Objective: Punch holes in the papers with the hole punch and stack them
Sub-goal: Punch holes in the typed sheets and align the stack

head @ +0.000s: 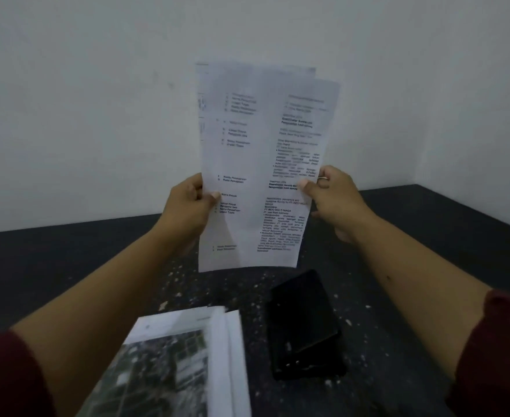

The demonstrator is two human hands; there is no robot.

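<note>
Head view: both hands closed on a fanned sheaf of white printed papers (259, 164) held upright above the far table — left hand (187, 206) pinching the left edge, right hand (335, 197) the right. Squaring step, apparently; next, probably bringing one edge down to the black metal hole punch (303, 326), near right beside the white paper stack (187, 356).

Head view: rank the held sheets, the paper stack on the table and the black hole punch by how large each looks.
1. Held sheets, fanned upright between both hands.
2. Paper stack: looks close in area to the sheets, but it is cut by the frame edge and nearer the camera, so this order is unsure.
3. Black hole punch, clearly smallest.
</note>
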